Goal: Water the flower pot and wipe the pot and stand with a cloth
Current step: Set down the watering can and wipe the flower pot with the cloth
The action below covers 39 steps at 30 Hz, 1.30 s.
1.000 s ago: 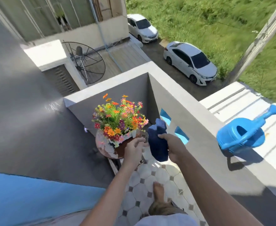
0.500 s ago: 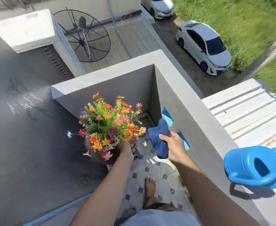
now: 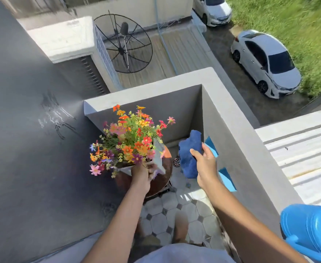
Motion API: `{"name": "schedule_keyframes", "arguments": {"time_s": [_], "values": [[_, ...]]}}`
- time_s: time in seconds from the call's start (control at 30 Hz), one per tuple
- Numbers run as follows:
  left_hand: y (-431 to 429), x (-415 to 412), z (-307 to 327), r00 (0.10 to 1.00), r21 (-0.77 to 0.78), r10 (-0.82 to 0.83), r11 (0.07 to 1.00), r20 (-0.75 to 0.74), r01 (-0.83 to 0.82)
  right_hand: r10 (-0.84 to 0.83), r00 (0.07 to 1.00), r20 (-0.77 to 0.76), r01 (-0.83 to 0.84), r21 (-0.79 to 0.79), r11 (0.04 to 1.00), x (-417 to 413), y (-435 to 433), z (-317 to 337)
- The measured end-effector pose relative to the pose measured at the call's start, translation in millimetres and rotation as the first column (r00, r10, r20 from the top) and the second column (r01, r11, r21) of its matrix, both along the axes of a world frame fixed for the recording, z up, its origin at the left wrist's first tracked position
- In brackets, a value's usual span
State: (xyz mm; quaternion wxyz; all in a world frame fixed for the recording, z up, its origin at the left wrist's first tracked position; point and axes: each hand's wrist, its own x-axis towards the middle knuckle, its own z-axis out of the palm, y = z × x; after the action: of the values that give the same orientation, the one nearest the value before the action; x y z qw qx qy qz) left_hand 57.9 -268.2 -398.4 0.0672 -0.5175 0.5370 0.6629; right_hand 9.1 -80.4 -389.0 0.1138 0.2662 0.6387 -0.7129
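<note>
Both hands grip: left hand [image 3: 141, 174] tilts flower pot [image 3: 156, 158], right hand [image 3: 206, 166] clutches cloth [image 3: 189, 154] beside it.

The left hand [image 3: 141, 174] has tipped the flower pot [image 3: 156, 158] over to the left — a second ago it stood upright on the round brown stand [image 3: 163, 179], and more of the stand top now shows. The right hand [image 3: 206, 166] has carried the blue cloth [image 3: 189, 154] a little farther right, away from the flowers [image 3: 129, 139].
</note>
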Motion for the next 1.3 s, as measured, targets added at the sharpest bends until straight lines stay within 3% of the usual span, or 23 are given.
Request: {"name": "schedule_keyframes", "arguments": {"time_s": [0.07, 0.13, 0.33, 0.5, 0.57, 0.67, 0.7, 0.77, 0.8, 0.87, 0.97, 1.07, 1.17, 1.23, 1.3], "values": [[-10.3, 0.0, 16.8, 0.998, 0.126, 0.059, 0.991, -0.033, -0.054, -0.005, 0.996, -0.086, 0.007, 0.031, 0.999, -13.9, -13.3, 13.6], [-17.1, 0.7, 38.7, 0.996, 0.157, 0.066, 0.986, -0.067, -0.055, 0.017, 0.982, -0.186, -0.001, 0.087, 0.996, -33.8, -24.3, 28.7], [-33.3, 6.8, 99.2, 0.963, 0.373, 0.059, 0.927, -0.264, 0.045, 0.206, 0.866, -0.455, -0.051, 0.329, 0.943, -58.7, -69.0, 58.3], [-24.5, 3.9, 148.8, 0.952, 0.173, -0.140, 0.966, -0.274, 0.192, 0.123, 0.796, -0.593, -0.006, 0.196, 0.981, -33.2, -79.3, 92.0], [-21.2, 3.0, 158.4, 0.949, 0.140, -0.143, 0.972, -0.281, 0.188, 0.174, 0.794, -0.582, -0.075, 0.190, 0.979, -16.3, -78.0, 98.4], [-21.1, -6.1, 170.8, 0.940, 0.165, -0.105, 0.972, -0.323, 0.166, 0.510, 0.823, -0.251, -0.443, 0.279, 0.852, 7.8, -73.0, 95.8], [-22.9, -9.3, 175.8, 0.941, 0.199, -0.080, 0.968, -0.327, 0.152, 0.556, 0.787, -0.267, -0.475, 0.312, 0.823, 14.0, -72.1, 95.6], [-28.2, -12.6, 183.9, 0.930, 0.294, -0.021, 0.946, -0.367, 0.138, 0.448, 0.728, -0.519, -0.308, 0.337, 0.890, 21.7, -70.3, 102.7], [-29.6, -13.4, 187.4, 0.920, 0.311, -0.006, 0.940, -0.392, 0.138, 0.441, 0.700, -0.562, -0.269, 0.365, 0.891, 27.7, -69.7, 103.0], [-31.0, -14.2, 191.4, 0.903, 0.258, -0.024, 0.955, -0.430, 0.148, 0.474, 0.688, -0.550, -0.291, 0.389, 0.874, 38.9, -68.5, 100.4], [-27.2, -14.5, 193.0, 0.897, 0.180, -0.069, 0.970, -0.436, 0.162, 0.424, 0.744, -0.517, -0.261, 0.358, 0.896, 47.7, -65.0, 77.9], [-23.9, -12.4, 194.8, 0.910, 0.158, -0.079, 0.975, -0.406, 0.155, 0.705, 0.656, -0.270, -0.433, 0.630, 0.645, 44.7, -70.2, 86.3], [-16.1, -11.3, 196.3, 0.929, 0.107, -0.088, 0.985, -0.359, 0.135, 0.441, 0.730, -0.522, -0.284, 0.357, 0.890, 47.3, -72.1, 114.3], [-11.8, -12.1, 197.6, 0.925, 0.105, -0.087, 0.985, -0.371, 0.135, 0.324, 0.727, -0.605, -0.240, 0.219, 0.946, 42.0, -75.5, 125.8], [-10.4, -11.1, 201.0, 0.932, 0.059, -0.112, 0.988, -0.344, 0.140, 0.291, 0.754, -0.589, -0.210, 0.203, 0.956, 33.3, -77.1, 131.4]]}}
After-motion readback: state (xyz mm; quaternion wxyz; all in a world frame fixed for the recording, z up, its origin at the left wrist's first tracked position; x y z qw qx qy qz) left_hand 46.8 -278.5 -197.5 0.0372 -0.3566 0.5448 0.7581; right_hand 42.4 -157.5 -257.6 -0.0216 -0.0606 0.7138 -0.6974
